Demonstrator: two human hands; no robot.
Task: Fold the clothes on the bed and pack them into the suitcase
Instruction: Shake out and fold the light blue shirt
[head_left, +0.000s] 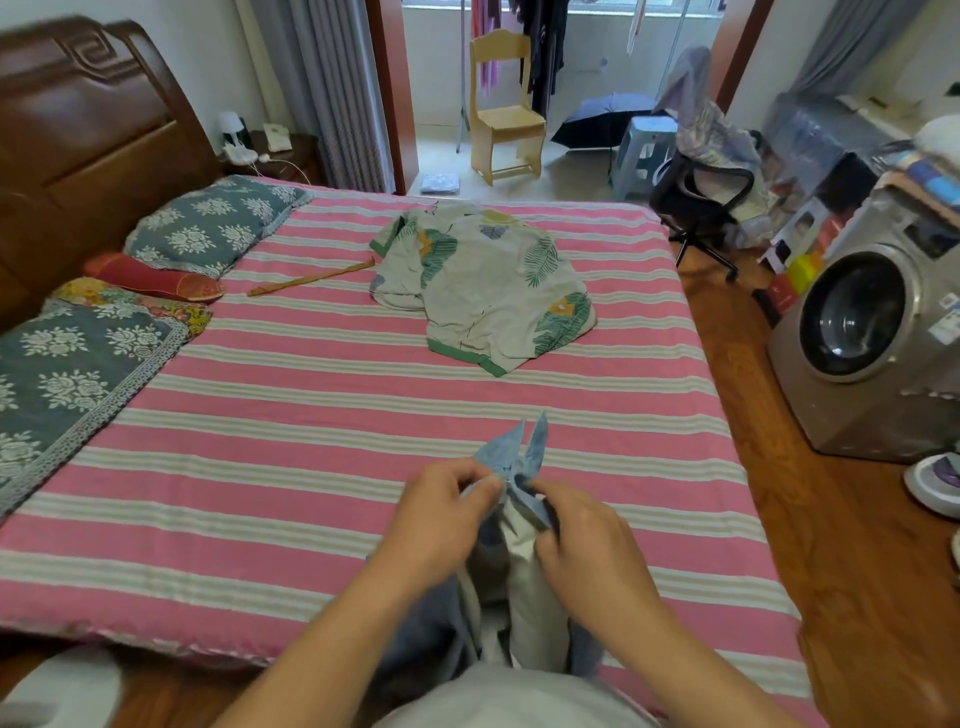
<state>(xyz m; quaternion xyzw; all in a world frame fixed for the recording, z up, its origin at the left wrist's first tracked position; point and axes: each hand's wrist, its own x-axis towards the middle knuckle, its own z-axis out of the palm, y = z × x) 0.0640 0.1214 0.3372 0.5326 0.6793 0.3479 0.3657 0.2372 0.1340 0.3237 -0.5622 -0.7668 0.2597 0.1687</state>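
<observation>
Step in hand: handling the first garment, folding not yet begun. Left hand (441, 512) and right hand (587, 540) both pinch the top of one blue-grey garment (511, 467), held up at the near edge of the bed (311, 395). Next move likely needs it spread flat. Count: one held garment, one leaf-print garment (488, 286) lying mid-bed. Suitcase not visible.

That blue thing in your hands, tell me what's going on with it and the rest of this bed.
A person stands at the near edge of the bed, holding a blue garment up off it. The left hand and the right hand both pinch its top edge, close together. A leaf-print garment lies crumpled and unfolded further back. No suitcase is in view.
</observation>
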